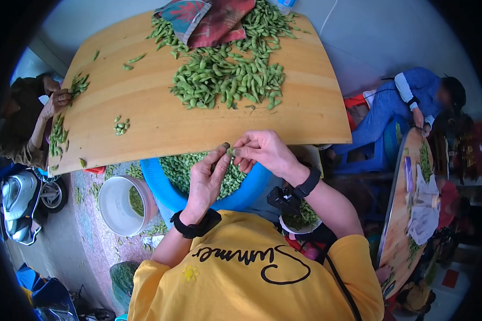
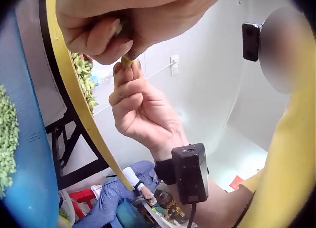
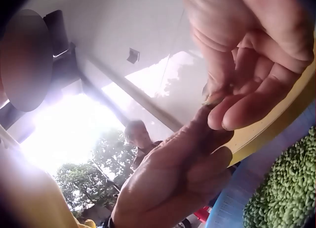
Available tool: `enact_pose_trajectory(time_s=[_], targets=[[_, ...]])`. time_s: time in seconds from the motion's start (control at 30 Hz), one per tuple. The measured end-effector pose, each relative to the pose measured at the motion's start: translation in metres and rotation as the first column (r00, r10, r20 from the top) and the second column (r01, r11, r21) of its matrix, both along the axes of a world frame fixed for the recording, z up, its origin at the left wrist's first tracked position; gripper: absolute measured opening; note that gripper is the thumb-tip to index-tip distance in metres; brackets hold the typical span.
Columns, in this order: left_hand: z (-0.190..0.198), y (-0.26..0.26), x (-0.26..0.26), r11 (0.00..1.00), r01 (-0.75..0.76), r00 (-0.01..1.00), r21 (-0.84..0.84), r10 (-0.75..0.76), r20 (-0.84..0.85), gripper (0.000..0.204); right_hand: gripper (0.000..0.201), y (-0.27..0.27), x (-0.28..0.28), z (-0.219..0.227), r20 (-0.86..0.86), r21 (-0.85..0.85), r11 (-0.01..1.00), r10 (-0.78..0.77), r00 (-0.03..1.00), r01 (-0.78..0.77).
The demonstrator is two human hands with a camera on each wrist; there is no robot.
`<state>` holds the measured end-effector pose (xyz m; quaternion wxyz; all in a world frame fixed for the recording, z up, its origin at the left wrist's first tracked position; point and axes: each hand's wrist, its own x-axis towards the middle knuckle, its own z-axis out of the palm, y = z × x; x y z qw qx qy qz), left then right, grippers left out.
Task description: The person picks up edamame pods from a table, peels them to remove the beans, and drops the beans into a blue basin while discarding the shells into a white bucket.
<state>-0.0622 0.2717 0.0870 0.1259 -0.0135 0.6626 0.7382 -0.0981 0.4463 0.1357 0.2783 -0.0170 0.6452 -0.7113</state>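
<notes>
Over the near edge of the wooden table, my left hand [image 1: 204, 179] pinches a small green soybean pod [image 1: 230, 152] between thumb and fingers. My right hand [image 1: 268, 152] meets it from the other side, thumb and forefinger pinching the pod's end. In the left wrist view only a yellowish-green tip of the pod [image 2: 127, 61] shows between the two hands; the rest is hidden by fingers. Directly below is a blue basin [image 1: 154, 179] holding many shelled green beans [image 1: 179, 168]. A large heap of unshelled pods [image 1: 227, 77] lies on the table ahead.
A red patterned cloth [image 1: 219, 24] covers part of the heap. Left of the basin stands a white bucket [image 1: 110, 206] with pod scraps inside; another container of shells [image 1: 305, 219] is at my right. One person [image 1: 32, 117] works at the table's left end, another [image 1: 407, 101] sits right.
</notes>
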Motion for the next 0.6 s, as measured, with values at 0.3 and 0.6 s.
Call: enact_pose_trajectory(time_s=[0.3,0.6], targets=[[0.014,-0.004,0.004,0.993,0.064,0.991,-0.096,-0.075,-0.11,0.029,0.012,-0.013,0.024,0.002,-0.45,0.347,0.932,0.065,0.89,0.107],[0.016,-0.003,0.007,0.991,-0.017,0.998,0.132,0.009,0.063,0.032,0.011,-0.026,0.036,-0.008,-0.271,0.246,0.956,-0.088,0.959,0.157]])
